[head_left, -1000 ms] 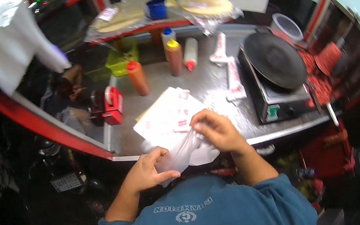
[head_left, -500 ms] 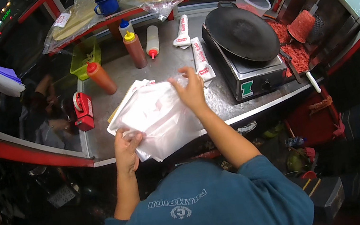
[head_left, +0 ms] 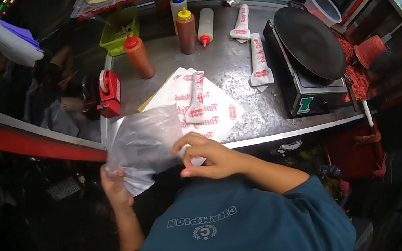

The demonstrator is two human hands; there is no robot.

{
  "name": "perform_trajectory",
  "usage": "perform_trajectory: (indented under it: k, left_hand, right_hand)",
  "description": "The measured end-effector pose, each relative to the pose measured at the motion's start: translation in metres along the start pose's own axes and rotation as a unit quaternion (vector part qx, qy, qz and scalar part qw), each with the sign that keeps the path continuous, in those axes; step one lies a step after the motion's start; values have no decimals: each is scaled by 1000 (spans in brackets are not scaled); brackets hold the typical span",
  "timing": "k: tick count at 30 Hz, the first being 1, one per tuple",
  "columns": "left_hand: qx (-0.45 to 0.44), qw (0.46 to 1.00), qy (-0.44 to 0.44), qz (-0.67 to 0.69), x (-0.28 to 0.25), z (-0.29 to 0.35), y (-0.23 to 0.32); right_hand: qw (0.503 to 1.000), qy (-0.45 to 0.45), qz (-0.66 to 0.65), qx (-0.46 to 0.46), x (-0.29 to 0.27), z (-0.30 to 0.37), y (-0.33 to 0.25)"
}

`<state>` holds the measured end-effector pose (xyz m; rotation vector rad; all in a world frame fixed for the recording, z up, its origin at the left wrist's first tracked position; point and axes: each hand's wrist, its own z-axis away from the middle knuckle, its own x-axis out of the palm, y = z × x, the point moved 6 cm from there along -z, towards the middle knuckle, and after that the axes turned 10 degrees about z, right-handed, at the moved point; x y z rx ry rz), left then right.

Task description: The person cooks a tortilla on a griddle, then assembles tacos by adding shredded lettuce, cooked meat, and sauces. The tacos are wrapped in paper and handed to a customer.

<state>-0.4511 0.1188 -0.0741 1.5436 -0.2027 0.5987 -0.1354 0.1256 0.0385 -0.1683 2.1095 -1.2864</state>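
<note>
A clear plastic bag (head_left: 144,141) hangs in front of the counter's near left edge. My left hand (head_left: 117,188) grips its lower left side, fingers closed on the film. My right hand (head_left: 212,157) is at the bag's right edge, fingers curled; a bit of whitish film shows between them. Just beyond the bag lies a stack of white printed wrapping paper (head_left: 223,116), set cornerwise. On it rests a wrapped kebab (head_left: 197,99) in a white and red sleeve. Two more wrapped kebabs, one near (head_left: 259,61) and one farther (head_left: 242,22), lie to the right.
Sauce bottles, one orange (head_left: 139,58), one brown (head_left: 187,33), stand at the back. A red tape dispenser (head_left: 110,96) sits left, a green basket (head_left: 121,32) behind. On the right, a black griddle (head_left: 307,42) tops a stove, beside shredded red meat (head_left: 358,81).
The bag has moved left and down, uncovering the paper stack and a wrapped kebab. My right hand has come down and left. The view has shifted, so the counter appears farther right.
</note>
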Motion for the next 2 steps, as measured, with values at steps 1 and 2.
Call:
perform_trajectory:
  k: [1, 2]
  left_hand:
    - [13, 999, -24, 30, 22, 10, 0]
    - [-37, 994, -46, 88, 8, 19, -28]
  right_hand:
    - [998, 23, 41, 29, 11, -8, 2]
    - [999, 19, 37, 29, 14, -9, 1]
